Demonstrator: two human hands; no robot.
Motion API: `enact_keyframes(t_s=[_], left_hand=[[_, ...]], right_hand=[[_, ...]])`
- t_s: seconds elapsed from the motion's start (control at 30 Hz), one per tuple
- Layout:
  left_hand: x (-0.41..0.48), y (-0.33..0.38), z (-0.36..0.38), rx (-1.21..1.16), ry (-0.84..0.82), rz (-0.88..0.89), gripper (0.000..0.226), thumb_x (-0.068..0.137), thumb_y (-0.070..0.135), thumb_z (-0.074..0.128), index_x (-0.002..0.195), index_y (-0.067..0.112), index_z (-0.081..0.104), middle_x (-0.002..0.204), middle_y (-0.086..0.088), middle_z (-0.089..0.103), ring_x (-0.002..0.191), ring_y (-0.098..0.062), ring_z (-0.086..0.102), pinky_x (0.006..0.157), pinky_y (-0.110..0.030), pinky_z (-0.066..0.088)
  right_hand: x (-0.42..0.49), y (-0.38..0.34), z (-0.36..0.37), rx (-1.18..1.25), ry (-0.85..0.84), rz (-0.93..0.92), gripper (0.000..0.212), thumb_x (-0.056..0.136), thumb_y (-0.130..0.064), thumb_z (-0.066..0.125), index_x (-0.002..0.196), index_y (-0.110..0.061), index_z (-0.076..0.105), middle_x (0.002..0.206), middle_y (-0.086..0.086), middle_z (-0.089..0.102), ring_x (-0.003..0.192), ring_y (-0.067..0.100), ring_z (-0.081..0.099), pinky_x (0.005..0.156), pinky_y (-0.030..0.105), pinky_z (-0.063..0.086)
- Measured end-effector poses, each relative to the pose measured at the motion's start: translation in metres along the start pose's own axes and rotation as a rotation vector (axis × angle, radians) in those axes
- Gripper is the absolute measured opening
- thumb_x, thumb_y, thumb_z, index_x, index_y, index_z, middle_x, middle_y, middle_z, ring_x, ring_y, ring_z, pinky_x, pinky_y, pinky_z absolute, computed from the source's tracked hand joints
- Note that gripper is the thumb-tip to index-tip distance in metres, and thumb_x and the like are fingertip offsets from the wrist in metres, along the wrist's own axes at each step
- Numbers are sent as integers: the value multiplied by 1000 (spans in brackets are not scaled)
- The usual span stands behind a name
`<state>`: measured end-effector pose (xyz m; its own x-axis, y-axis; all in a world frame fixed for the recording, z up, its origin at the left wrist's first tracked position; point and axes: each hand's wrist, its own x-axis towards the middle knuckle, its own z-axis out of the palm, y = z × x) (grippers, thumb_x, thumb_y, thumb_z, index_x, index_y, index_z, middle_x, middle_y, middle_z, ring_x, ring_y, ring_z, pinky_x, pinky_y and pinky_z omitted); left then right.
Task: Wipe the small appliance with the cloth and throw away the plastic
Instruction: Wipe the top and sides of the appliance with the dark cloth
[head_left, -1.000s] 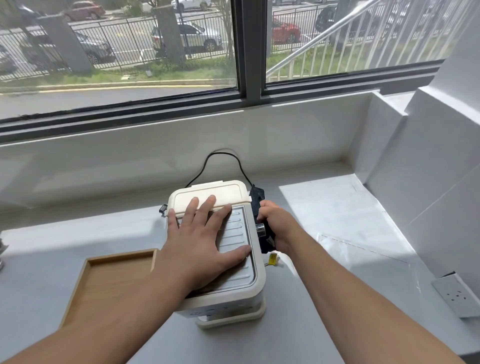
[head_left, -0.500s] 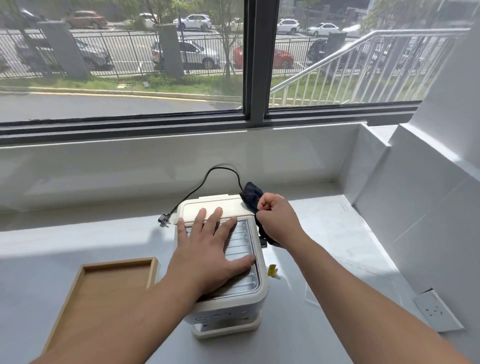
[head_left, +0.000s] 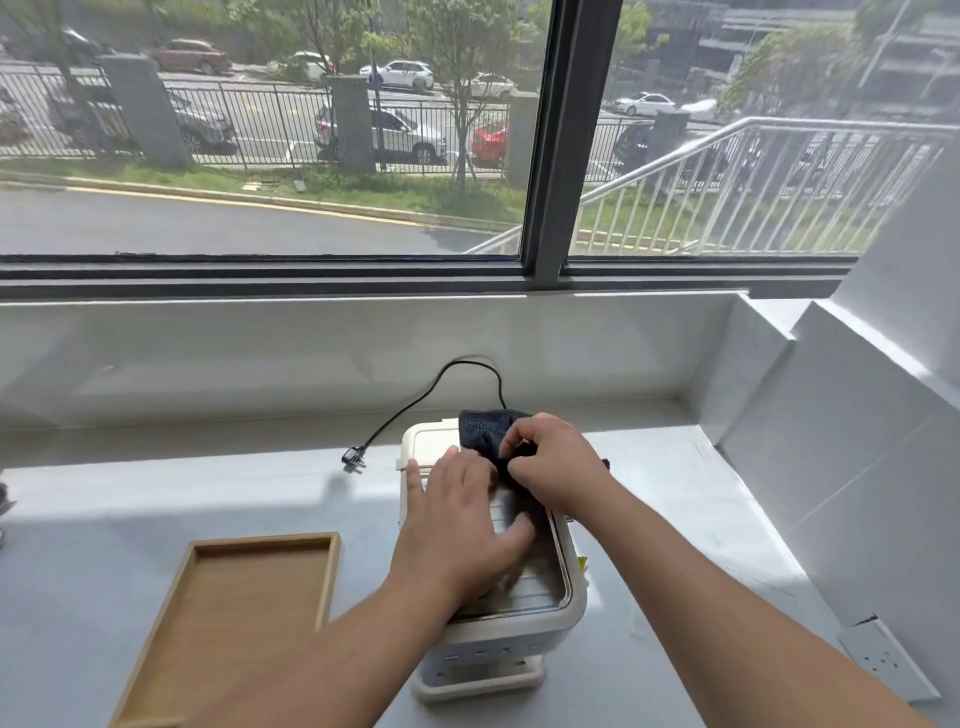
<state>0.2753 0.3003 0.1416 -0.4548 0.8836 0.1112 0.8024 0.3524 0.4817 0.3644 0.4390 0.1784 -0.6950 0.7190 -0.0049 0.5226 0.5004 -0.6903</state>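
The appliance (head_left: 483, 644) is a boxy, cream plastic thing with rounded corners, standing about midway along the grey, smooth counter (head_left: 208, 493). Its top carries a ribbed, shiny metal plate. The left hand (head_left: 457, 519) lies flat on that plate, palm down, with the fingers straight and spread and the thumb out to the right. The cloth (head_left: 483, 431) is dark blue with a fine knit and is bunched on the far end of the appliance's top, just past the left fingertips. The right hand (head_left: 556, 467) pinches it between curled fingers and thumb, close beside the left hand.

A thin black cord (head_left: 415, 402) loops from behind the appliance toward the counter's far edge, and its plug (head_left: 353, 458) lies loose on the counter. A shallow rectangular wooden tray (head_left: 265, 539) sits left of the appliance, toward the near edge. A white socket plate (head_left: 888, 657) lies by the right edge.
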Motion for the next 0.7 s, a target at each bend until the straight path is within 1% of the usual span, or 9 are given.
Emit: enact_keyframes(t_s=[0.03, 0.1, 0.17, 0.23, 0.3, 0.4, 0.47, 0.53, 0.7], left_hand=[[-1, -2, -2, -78, 51, -7, 46, 84, 60, 44, 117, 29, 50, 121, 11, 47, 132, -17, 39, 128, -55, 12], [-1, -5, -4, -232, 125, -30, 30, 81, 41, 49, 107, 26, 51, 107, 10, 46, 107, -17, 39, 113, -48, 35], [-2, -8, -7, -376, 167, -76, 28, 77, 28, 49, 104, 24, 51, 106, 9, 48, 103, -19, 41, 98, -42, 43], [-2, -11, -10, -545, 223, -161, 32, 77, 24, 46, 108, 25, 52, 109, 9, 52, 108, -20, 46, 94, -39, 43], [-2, -13, -12, -622, 237, -206, 37, 81, 30, 45, 117, 27, 54, 118, 13, 56, 117, -16, 47, 97, -34, 40], [-4, -16, -13, -628, 207, -179, 40, 85, 47, 42, 122, 36, 55, 123, 26, 54, 123, -6, 44, 100, -28, 36], [-5, -18, -15, -680, 207, -171, 38, 82, 54, 39, 113, 42, 56, 117, 31, 57, 118, -8, 51, 95, -29, 39], [-5, -19, -18, -716, 181, -178, 36, 79, 58, 38, 105, 44, 59, 113, 26, 64, 113, -9, 58, 93, -31, 45], [-4, -24, -30, -675, 6, -158, 30, 78, 59, 44, 93, 43, 66, 90, 22, 73, 90, 5, 64, 75, -26, 47]], right_hand=[[-5, -3, 4, -37, -14, -36, 31, 75, -6, 64, 70, -37, 64, 92, -8, 60, 93, 15, 55, 68, 16, 39], [-13, -10, 11, -82, -29, -93, 31, 74, -5, 64, 73, -36, 65, 91, -4, 62, 98, 20, 55, 81, 30, 45], [-20, -15, 15, -66, -44, -102, 31, 74, -5, 64, 70, -36, 64, 90, -5, 63, 97, 18, 55, 83, 32, 45], [-26, -20, 18, -67, -87, -103, 26, 75, -6, 64, 70, -32, 65, 88, -7, 62, 95, 14, 55, 80, 30, 45], [-33, -25, 23, -50, -139, -93, 18, 77, -10, 64, 71, -26, 68, 87, -7, 63, 90, 8, 56, 76, 33, 48], [-49, -37, 30, 4, -193, -106, 19, 81, -17, 63, 70, -33, 64, 82, -7, 64, 81, 3, 59, 64, 30, 47], [-59, -46, 33, 49, -222, -109, 21, 79, -17, 60, 78, -36, 69, 85, -6, 71, 84, 8, 65, 67, 34, 54], [-67, -53, 35, 83, -236, -105, 27, 77, -16, 58, 79, -40, 69, 84, -9, 73, 84, 10, 67, 70, 35, 56], [-74, -64, 31, 115, -260, 23, 27, 75, -16, 57, 91, -34, 71, 86, -6, 75, 77, 2, 67, 67, 26, 54]])
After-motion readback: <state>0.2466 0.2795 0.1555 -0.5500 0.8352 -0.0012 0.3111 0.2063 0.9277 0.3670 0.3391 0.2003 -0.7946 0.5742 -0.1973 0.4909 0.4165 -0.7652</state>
